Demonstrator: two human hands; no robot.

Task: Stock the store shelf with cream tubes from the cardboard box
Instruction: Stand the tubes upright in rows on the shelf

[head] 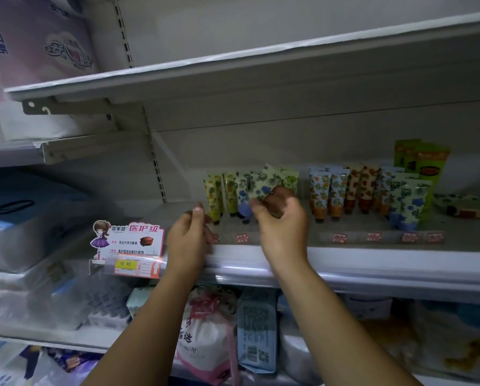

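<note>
Both my hands are raised to the middle shelf (372,270). My right hand (280,218) grips a cream tube with blue flowers (264,182), held tilted, cap down, among the left group of tubes. My left hand (190,238) rests at the shelf's front edge beside a yellow-green tube (214,196); its fingers are curled and I cannot tell if they hold anything. Several more tubes stand cap down in rows: a left group (233,195) and a right group (353,190). The cardboard box is out of view.
Tall green tubes (422,162) stand at the back right, and a tube lies flat (464,206) at the far right. A pink promotional sign with a price tag (130,246) hangs left of my hands. Bagged goods fill the shelves below and to the left.
</note>
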